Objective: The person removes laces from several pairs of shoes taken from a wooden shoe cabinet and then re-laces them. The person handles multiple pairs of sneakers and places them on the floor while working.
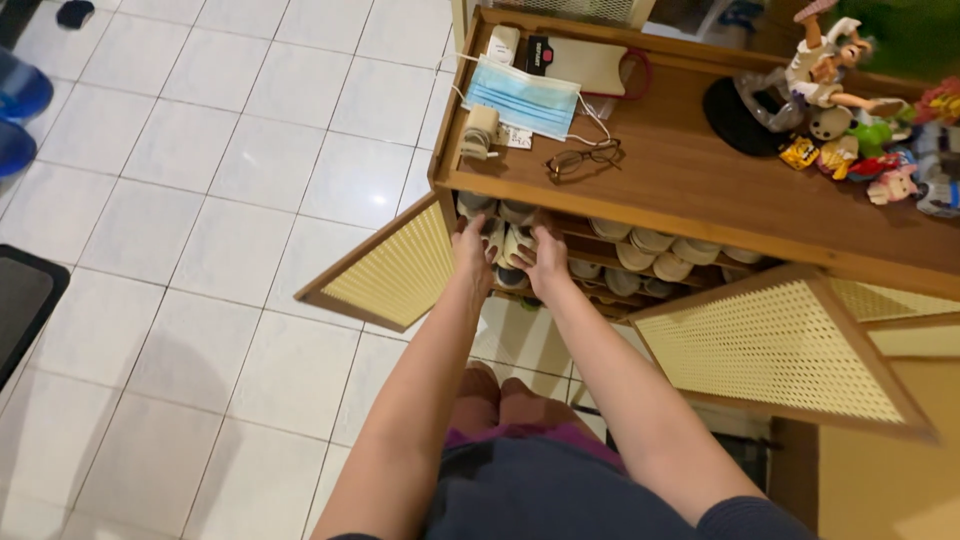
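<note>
Both my arms reach forward into an open wooden shoe cabinet (pixel 700 215). My left hand (pixel 470 250) grips a pale shoe (pixel 494 240) on the shelf at the cabinet's left end. Beside it, my right hand (pixel 545 262) holds a second pale shoe (pixel 517 243). The two shoes stand side by side between my hands. More light-coloured shoes (pixel 650 255) line the shelves to the right. The cabinet's two cane-panel doors, the left door (pixel 390 272) and the right door (pixel 785 350), are swung open.
On the cabinet top lie a blue face mask (pixel 522 100), glasses (pixel 580 160), a roll of tape (pixel 480 130), a black cap (pixel 738 118) and several toy figures (pixel 860 120). White floor tiles (pixel 220 220) spread to the left, with a dark mat (pixel 25 300) at the edge.
</note>
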